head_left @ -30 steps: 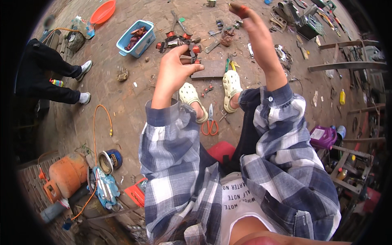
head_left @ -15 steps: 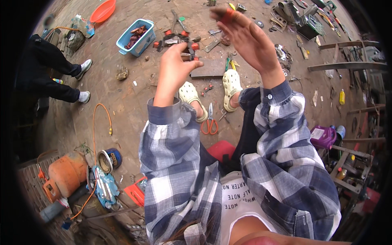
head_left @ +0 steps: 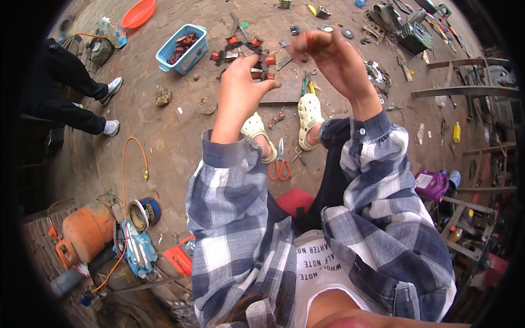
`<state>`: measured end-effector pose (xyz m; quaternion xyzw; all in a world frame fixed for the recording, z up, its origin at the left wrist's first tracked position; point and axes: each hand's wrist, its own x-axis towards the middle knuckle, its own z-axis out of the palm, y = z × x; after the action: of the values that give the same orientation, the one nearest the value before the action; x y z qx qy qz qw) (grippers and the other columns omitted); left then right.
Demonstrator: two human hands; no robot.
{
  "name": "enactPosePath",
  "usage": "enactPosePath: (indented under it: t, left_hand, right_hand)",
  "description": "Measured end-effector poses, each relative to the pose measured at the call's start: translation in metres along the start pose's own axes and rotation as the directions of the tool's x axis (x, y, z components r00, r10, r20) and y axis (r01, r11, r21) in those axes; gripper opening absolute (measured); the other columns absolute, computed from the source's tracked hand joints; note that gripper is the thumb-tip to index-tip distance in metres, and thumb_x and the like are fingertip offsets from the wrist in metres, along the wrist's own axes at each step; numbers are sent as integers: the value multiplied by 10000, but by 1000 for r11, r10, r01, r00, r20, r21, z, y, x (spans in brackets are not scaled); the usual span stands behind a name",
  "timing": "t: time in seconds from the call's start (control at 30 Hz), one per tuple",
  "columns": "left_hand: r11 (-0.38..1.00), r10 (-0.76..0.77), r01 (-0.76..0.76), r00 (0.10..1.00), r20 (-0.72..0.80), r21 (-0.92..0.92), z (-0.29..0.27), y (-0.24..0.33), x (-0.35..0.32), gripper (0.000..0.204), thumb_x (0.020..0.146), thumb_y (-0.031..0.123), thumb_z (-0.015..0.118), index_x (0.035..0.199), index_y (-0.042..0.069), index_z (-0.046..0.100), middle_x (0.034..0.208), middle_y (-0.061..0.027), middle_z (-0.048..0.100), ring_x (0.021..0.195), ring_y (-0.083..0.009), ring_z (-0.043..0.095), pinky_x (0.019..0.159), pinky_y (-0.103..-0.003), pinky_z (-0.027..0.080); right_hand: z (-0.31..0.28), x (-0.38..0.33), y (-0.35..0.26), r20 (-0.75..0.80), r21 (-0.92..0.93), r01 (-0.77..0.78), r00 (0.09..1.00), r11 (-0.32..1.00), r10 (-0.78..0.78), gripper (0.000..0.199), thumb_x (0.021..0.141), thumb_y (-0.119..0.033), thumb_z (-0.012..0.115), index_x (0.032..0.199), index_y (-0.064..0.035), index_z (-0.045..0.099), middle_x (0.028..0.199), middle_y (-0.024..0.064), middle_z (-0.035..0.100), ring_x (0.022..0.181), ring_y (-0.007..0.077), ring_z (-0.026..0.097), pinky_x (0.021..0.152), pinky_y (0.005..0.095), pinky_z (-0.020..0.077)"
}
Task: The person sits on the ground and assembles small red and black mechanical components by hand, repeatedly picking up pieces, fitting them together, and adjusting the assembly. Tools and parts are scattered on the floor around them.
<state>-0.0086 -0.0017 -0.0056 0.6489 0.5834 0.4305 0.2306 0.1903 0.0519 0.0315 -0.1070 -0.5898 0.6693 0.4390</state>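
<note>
My left hand is closed on a black frame with several red ends, held above the ground in front of my feet. The hand hides part of the frame. My right hand is raised to the right of it, apart from it, with bent fingers smeared by motion. An orange-red spot shows at those fingers; whether they grip anything is unclear. Below my hands, pliers with green and yellow handles lie beyond my right clog. Scissors with orange handles lie between my feet.
A blue basket with dark reddish contents stands ahead left, near an orange basin. A person in dark trousers is at the left. An orange gas cylinder lies lower left. Metal racks line the right side.
My left hand has shifted slightly right with the black frame. My right hand has come down and nearer, its fingers more bent than before.
</note>
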Motion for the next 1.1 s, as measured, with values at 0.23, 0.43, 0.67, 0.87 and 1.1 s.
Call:
enactPosePath:
  t: [0.23, 0.43, 0.67, 0.87, 1.1]
  left_hand:
    - [978, -33, 47, 997, 71, -204, 2, 9, 3, 438, 660, 9, 774, 1042, -74, 575, 1012, -111, 615, 908, -200, 663, 723, -290, 555]
    - [997, -50, 51, 998, -25, 56, -2, 7, 2, 499, 600, 157, 833, 976, -61, 588, 931, -175, 601, 803, -261, 658, 673, -350, 540]
    - [949, -74, 96, 994, 84, -301, 5, 5, 1, 490, 616, 99, 819, 1021, -54, 589, 965, -146, 608, 826, -220, 663, 710, -310, 556]
    - [835, -183, 239, 970, 160, -495, -4, 16, 2, 434, 635, 47, 793, 1014, -40, 600, 961, -95, 628, 834, -186, 674, 696, -292, 557]
    - [924, -227, 228, 973, 38, -308, -1, 13, 3, 380, 678, 42, 774, 1010, -24, 600, 894, -90, 661, 795, -139, 666, 614, -257, 538]
  right_hand:
    - [-6, -6, 21, -38, -847, -16, 999, 532, -29, 401, 978, -341, 434, 1138, 5, 561, 1062, 115, 626, 1084, 197, 551, 1023, 325, 342]
    - [0, 0, 5, -9, -642, -205, 966, 739, 260, 432, 984, -358, 417, 890, 7, 628, 830, 76, 648, 821, 180, 602, 955, 293, 396]
    - [3, 5, 8, -257, 31, -137, 956, 990, 141, 423, 980, -303, 422, 1168, 46, 570, 1165, 144, 605, 1148, 200, 523, 1042, 335, 346]
    - [10, -5, 21, -197, -632, -208, 975, 747, 104, 375, 952, -298, 506, 1147, 12, 586, 1095, 119, 633, 1076, 192, 560, 920, 333, 421]
    - [15, -2, 22, -130, -818, -97, 991, 568, -18, 272, 915, -223, 554, 1058, -2, 619, 1016, 132, 648, 984, 212, 604, 829, 350, 466]
